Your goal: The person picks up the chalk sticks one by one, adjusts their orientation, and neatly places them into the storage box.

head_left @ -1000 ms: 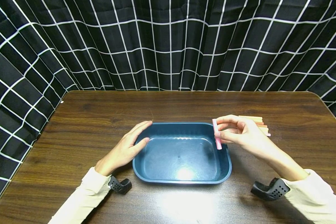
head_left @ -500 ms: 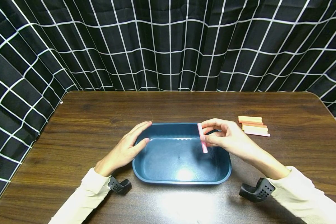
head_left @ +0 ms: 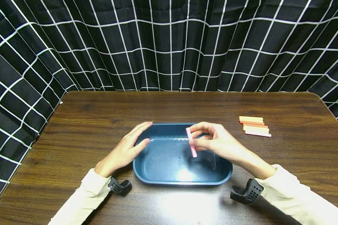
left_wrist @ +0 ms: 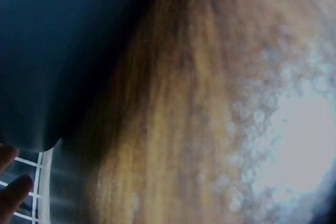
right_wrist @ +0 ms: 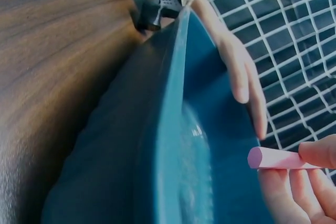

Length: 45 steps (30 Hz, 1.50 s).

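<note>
A pink stick of chalk [head_left: 194, 151] is pinched between the thumb and fingers of my right hand [head_left: 216, 139], held over the blue plastic basin [head_left: 183, 182]. In the right wrist view one faceted end of the chalk [right_wrist: 270, 158] points out past the fingertips. My left hand [head_left: 126, 148] rests at the basin's left rim, its fingers fairly straight and the thumb reaching over the edge. No object shows inside the basin. The left wrist view holds mostly the basin's dark outer wall [left_wrist: 68, 40] and two fingertips at the lower left.
Several more chalk sticks [head_left: 254, 125], yellow, orange and pink, lie side by side to the right behind the basin. The wooden table [head_left: 107, 106] ends at a black grid-patterned curtain [head_left: 169, 47]. Each wrist wears a black mount [head_left: 121, 187].
My right hand has carried the pink chalk leftward, from the basin's right rim to over its middle. The row of chalk has come fully into sight. My left hand stays put.
</note>
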Tool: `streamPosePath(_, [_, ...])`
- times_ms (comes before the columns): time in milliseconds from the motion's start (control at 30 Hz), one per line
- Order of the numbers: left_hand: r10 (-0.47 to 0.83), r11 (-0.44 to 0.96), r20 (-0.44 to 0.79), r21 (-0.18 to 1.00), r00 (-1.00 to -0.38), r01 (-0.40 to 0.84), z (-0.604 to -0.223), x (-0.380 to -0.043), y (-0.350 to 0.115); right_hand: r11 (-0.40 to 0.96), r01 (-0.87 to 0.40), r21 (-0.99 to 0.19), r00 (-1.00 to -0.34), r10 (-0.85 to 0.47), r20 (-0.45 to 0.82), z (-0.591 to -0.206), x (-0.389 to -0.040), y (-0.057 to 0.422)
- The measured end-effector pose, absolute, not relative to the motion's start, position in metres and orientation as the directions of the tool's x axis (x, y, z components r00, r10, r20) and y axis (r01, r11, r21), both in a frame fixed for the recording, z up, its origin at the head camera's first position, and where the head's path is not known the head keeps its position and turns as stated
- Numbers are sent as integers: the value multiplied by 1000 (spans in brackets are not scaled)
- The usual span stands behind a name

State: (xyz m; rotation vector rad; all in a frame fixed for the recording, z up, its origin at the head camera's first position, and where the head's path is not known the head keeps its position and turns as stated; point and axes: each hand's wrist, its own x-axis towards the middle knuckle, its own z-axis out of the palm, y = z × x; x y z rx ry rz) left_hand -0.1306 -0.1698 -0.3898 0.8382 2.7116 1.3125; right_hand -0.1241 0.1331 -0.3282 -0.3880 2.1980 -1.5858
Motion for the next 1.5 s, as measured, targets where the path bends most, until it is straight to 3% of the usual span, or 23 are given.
streamPosePath(1100, [462,510,208,733,-862,450,-390,-131,-170,305,104,-947,-844,-476,-246,-342,-126,85])
streamPosePath(1500, [463,513,200,734,-864,445,-391,-131,-171,304,202,-931,-808,-486,-334,-348,-129,69])
